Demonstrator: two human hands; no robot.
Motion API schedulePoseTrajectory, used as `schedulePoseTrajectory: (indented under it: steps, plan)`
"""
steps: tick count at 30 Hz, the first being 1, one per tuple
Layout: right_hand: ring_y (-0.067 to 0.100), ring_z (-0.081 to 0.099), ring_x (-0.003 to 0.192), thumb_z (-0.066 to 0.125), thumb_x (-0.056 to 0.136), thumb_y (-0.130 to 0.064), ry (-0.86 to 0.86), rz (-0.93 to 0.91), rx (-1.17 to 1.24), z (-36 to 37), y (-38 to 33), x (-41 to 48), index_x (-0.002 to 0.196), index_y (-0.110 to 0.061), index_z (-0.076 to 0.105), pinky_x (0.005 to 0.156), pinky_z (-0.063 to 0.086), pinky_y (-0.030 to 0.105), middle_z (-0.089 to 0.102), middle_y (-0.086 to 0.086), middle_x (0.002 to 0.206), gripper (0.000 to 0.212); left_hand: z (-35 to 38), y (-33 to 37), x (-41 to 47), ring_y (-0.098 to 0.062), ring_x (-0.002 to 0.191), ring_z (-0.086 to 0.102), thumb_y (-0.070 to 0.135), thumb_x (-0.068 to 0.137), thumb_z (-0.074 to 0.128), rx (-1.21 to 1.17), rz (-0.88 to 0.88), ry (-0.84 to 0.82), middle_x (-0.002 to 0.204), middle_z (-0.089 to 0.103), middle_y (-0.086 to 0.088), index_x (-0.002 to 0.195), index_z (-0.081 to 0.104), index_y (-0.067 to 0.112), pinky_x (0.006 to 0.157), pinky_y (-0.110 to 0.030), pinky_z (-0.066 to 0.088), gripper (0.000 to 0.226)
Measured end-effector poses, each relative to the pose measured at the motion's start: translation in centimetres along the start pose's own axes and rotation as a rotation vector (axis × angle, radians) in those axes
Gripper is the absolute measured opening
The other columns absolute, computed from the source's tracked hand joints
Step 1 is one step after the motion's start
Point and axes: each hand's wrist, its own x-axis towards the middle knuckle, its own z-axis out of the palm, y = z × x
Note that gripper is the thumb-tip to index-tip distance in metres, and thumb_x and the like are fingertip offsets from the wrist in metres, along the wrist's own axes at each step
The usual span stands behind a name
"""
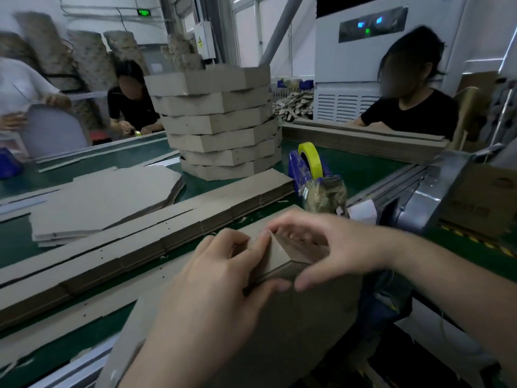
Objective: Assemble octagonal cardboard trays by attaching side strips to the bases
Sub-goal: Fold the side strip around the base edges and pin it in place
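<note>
Both hands on grey-brown folded cardboard side strip at near edge of green worktop. Left hand grip pinched closed on strip's corner fold; right hand grip closed on its top edge. Stack of finished octagonal cardboard trays well behind, blue tape dispenser beside it.

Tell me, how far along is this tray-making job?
Done: a tall stack of finished trays stands on the green table. In hand: the left hand and right hand press a side strip onto a base. Left: a pile of flat bases and long strips waits.
</note>
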Motion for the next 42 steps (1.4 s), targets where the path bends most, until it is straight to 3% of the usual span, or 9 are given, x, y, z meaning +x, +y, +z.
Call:
schedulePoseTrajectory:
  steps: [5, 11, 15, 20, 23, 26, 31, 37, 42]
  plan:
    - [-0.003, 0.053, 0.120, 0.081, 0.078, -0.016, 0.173, -0.208, -0.052, -1.1, -6.1, -2.9, 0.139, -0.038, 0.045, 0.098, 0.045, 0.018, 0.056, -0.022, 0.128, 0.074, -5.6, 1.8, 0.2, -0.016, 0.098, 0.056, 0.074, 0.076, 0.045, -0.040, 0.111, 0.145, 0.107, 0.057, 0.006, 0.129, 0.061, 0.026, 0.081, -0.032, 0.048, 0.073]
    - [-0.018, 0.048, 0.118, 0.075, 0.067, -0.040, 0.348, -0.507, -0.261, -8.0, -18.5, -6.0, 0.128, -0.050, 0.043, 0.092, 0.036, 0.000, 0.047, -0.042, 0.128, 0.069, -17.5, 4.7, 3.3, -0.002, 0.091, 0.052, 0.066, 0.076, 0.047, 0.058, 0.250, 0.413, 0.102, 0.057, 0.006, 0.132, 0.056, 0.031, 0.077, -0.007, 0.035, 0.066]
    - [-0.030, 0.044, 0.105, 0.072, 0.066, -0.057, 0.467, -0.610, -0.546, -12.6, -24.9, -5.7, 0.121, -0.061, 0.036, 0.078, 0.035, -0.007, 0.045, -0.058, 0.108, 0.065, -24.2, 4.7, 8.1, -0.010, 0.091, 0.054, 0.062, 0.084, 0.045, 0.132, 0.371, 0.522, 0.099, 0.057, 0.002, 0.132, 0.054, 0.036, 0.074, -0.023, 0.040, 0.056]
    - [-0.036, 0.039, 0.097, 0.074, 0.077, -0.042, 0.687, -0.679, -0.832, -18.6, -27.6, -1.0, 0.143, -0.027, 0.039, 0.082, 0.028, -0.009, 0.040, -0.042, 0.114, 0.076, -26.8, 1.1, 16.3, -0.014, 0.104, 0.046, 0.045, 0.083, 0.056, 0.223, 0.457, 0.622, 0.107, 0.046, -0.004, 0.146, 0.037, 0.015, 0.085, -0.015, 0.029, 0.072]
    - [0.002, 0.051, 0.115, 0.068, 0.074, -0.047, 0.871, -0.642, -1.064, -21.7, -26.6, 4.0, 0.146, -0.019, 0.038, 0.098, 0.042, 0.021, 0.053, -0.011, 0.130, 0.083, -26.2, -2.4, 21.4, -0.026, 0.111, 0.047, 0.033, 0.080, 0.061, 0.271, 0.466, 0.650, 0.117, 0.048, -0.016, 0.148, 0.029, 0.005, 0.094, -0.021, 0.032, 0.080]
    - [0.033, 0.058, 0.105, 0.072, 0.078, -0.038, 1.040, -0.654, -1.314, -23.3, -24.0, 10.4, 0.141, -0.013, 0.044, 0.082, 0.047, 0.042, 0.059, 0.011, 0.120, 0.074, -23.9, -6.9, 25.8, -0.035, 0.109, 0.051, 0.018, 0.078, 0.069, 0.348, 0.440, 0.713, 0.122, 0.050, -0.020, 0.147, 0.030, 0.001, 0.085, -0.041, 0.047, 0.081]
    - [0.027, 0.062, 0.082, 0.063, 0.083, -0.016, 1.163, -0.699, -1.637, -23.0, -18.7, 23.6, 0.127, -0.005, 0.059, 0.069, 0.048, 0.036, 0.065, 0.010, 0.097, 0.046, -17.5, -15.8, 32.4, -0.038, 0.094, 0.060, 0.008, 0.067, 0.078, 0.411, 0.197, 0.771, 0.115, 0.057, -0.018, 0.121, 0.054, 0.000, 0.062, -0.035, 0.046, 0.060]
    - [0.019, 0.059, 0.073, 0.033, 0.087, -0.005, 1.172, -0.786, -1.752, -23.5, -12.0, 36.0, 0.117, -0.011, 0.067, 0.062, 0.043, 0.030, 0.064, 0.001, 0.088, 0.046, -10.0, -26.0, 37.9, -0.040, 0.116, 0.056, 0.004, 0.069, 0.079, 0.282, 0.087, 0.644, 0.118, 0.056, -0.018, 0.105, 0.052, 0.000, 0.053, -0.045, 0.054, 0.046]
    - [0.015, 0.059, 0.074, 0.057, 0.085, -0.021, 1.103, -0.774, -1.717, -24.0, -7.8, 41.7, 0.117, -0.015, 0.070, 0.061, 0.041, 0.026, 0.065, -0.004, 0.088, 0.035, -6.1, -30.9, 40.5, -0.036, 0.119, 0.054, -0.001, 0.073, 0.071, 0.246, 0.056, 0.546, 0.120, 0.053, -0.018, 0.108, 0.053, 0.000, 0.060, -0.043, 0.054, 0.039]
